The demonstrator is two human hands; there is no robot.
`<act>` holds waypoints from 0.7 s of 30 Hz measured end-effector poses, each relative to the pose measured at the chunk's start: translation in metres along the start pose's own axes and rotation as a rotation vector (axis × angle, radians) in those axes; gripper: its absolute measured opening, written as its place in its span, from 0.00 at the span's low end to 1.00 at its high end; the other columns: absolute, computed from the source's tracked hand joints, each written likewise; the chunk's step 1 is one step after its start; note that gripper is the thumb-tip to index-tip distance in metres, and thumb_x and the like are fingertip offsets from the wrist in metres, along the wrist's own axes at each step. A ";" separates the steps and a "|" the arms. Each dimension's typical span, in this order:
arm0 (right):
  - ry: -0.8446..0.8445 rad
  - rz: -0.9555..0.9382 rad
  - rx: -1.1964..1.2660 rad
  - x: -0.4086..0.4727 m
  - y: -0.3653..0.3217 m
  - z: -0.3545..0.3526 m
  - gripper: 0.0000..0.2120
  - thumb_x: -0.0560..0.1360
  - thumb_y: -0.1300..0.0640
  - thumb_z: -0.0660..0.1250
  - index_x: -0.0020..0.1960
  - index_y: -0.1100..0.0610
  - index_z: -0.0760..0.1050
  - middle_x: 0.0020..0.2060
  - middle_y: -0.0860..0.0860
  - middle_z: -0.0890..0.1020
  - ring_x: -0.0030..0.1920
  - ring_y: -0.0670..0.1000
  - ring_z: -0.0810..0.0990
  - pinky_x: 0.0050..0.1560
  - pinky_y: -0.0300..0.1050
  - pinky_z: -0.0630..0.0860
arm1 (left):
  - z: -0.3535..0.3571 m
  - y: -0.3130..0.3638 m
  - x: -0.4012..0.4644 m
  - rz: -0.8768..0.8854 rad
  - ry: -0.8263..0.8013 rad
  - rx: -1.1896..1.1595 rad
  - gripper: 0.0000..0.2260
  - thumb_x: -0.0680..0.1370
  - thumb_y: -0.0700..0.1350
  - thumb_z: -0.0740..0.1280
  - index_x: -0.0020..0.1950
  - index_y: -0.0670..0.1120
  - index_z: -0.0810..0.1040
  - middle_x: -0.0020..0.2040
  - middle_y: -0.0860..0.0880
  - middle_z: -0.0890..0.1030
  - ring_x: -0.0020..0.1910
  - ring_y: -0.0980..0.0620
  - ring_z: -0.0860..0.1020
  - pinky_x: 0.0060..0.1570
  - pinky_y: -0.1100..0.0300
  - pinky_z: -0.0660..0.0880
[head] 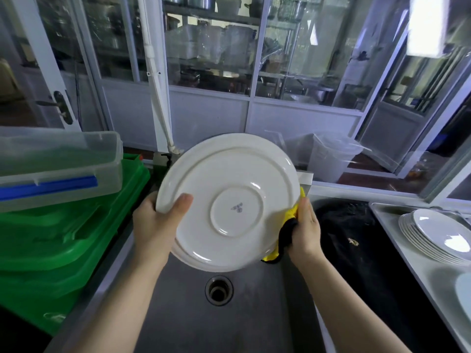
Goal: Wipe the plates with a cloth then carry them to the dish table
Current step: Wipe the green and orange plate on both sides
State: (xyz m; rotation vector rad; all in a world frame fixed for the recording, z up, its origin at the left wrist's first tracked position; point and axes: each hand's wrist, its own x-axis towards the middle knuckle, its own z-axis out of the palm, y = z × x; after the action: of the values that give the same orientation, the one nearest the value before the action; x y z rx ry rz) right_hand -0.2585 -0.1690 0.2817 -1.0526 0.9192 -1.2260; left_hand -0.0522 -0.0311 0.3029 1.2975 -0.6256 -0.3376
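Observation:
A large white plate [229,200] is held tilted above the steel sink [183,314], its underside with a small maker's mark facing me. My left hand [155,222] grips its left rim, thumb on the underside. My right hand [304,230] holds a yellow and black cloth [286,234] at the plate's right edge; most of the cloth is hidden behind the plate. A stack of several white plates [438,235] lies on the steel counter at the right.
Stacked green plastic crates [63,250] with a clear lidded box [58,164] on top stand at the left. The sink drain [219,290] lies below the plate. A black bag [351,230] fills the basin at the right. Glass partitions stand behind.

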 end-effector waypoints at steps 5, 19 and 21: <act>0.075 0.045 0.135 0.002 0.009 -0.003 0.12 0.74 0.41 0.63 0.43 0.45 0.81 0.39 0.44 0.82 0.41 0.43 0.80 0.42 0.42 0.77 | 0.007 0.022 -0.011 0.087 -0.035 0.117 0.17 0.56 0.62 0.73 0.40 0.57 0.77 0.38 0.65 0.82 0.36 0.64 0.80 0.32 0.67 0.74; -0.045 -0.521 -0.177 -0.027 -0.033 0.035 0.21 0.81 0.50 0.53 0.35 0.59 0.71 0.22 0.57 0.74 0.26 0.52 0.74 0.35 0.43 0.73 | 0.036 0.041 -0.032 0.714 -0.090 0.841 0.21 0.60 0.61 0.73 0.31 0.48 0.68 0.22 0.54 0.65 0.19 0.48 0.66 0.17 0.60 0.66; -0.175 -0.541 -0.258 -0.036 -0.035 0.039 0.23 0.81 0.49 0.52 0.36 0.61 0.73 0.25 0.56 0.77 0.30 0.57 0.77 0.39 0.51 0.76 | 0.039 0.040 -0.029 0.648 -0.101 0.882 0.19 0.61 0.58 0.74 0.31 0.47 0.70 0.22 0.53 0.67 0.20 0.45 0.70 0.18 0.58 0.68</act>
State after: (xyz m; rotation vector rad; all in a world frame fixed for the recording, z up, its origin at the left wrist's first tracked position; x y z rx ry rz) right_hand -0.2352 -0.1291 0.3259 -1.6624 0.6856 -1.4459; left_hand -0.1033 -0.0351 0.3393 1.8046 -1.3177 0.4704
